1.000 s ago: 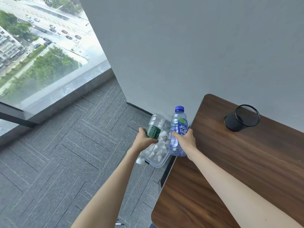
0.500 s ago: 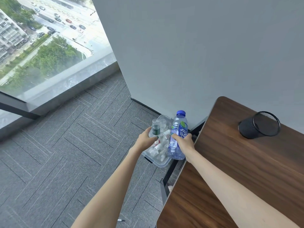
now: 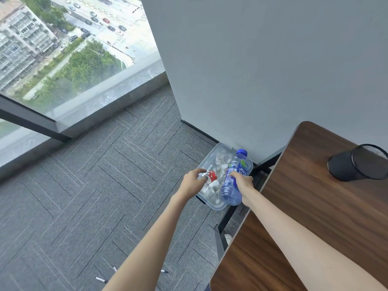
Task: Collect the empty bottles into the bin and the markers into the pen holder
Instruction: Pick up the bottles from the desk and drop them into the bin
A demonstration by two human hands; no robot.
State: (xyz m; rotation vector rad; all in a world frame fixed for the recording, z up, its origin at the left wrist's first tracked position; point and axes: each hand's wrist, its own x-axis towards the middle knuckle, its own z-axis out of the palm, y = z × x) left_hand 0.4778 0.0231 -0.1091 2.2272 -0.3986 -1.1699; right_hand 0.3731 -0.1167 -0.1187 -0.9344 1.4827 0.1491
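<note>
The blue bottle is translucent blue with a deeper blue cap and a label marked white and green; the bin is clear, with a red-labelled bottle inside. The table is dark brown woodgrain, the pen holder black mesh, the carpet grey with thin pale herringbone lines.

a dark brown wood-grain table stands against a plain grey wall; grey striped carpet floor runs to a large glass window.
</note>
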